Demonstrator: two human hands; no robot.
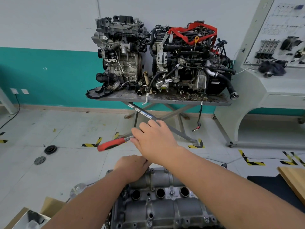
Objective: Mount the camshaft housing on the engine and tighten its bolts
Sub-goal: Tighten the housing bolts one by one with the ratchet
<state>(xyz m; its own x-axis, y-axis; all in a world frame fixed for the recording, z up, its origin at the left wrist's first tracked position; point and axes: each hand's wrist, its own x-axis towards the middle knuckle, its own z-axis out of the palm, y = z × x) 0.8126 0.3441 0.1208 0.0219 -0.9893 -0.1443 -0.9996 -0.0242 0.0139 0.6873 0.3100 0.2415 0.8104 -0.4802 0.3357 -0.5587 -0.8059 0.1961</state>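
Above camshaft housing (pixel 158 200): right hand (pixel 153 141) grips ratchet (pixel 112 144); left hand (pixel 132 167) curled at far edge, contents hidden

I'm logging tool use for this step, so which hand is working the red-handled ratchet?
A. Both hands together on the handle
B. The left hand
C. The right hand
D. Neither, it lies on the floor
C: the right hand grips the ratchet by its metal shank, while the left hand rests at the far end of the camshaft housing.
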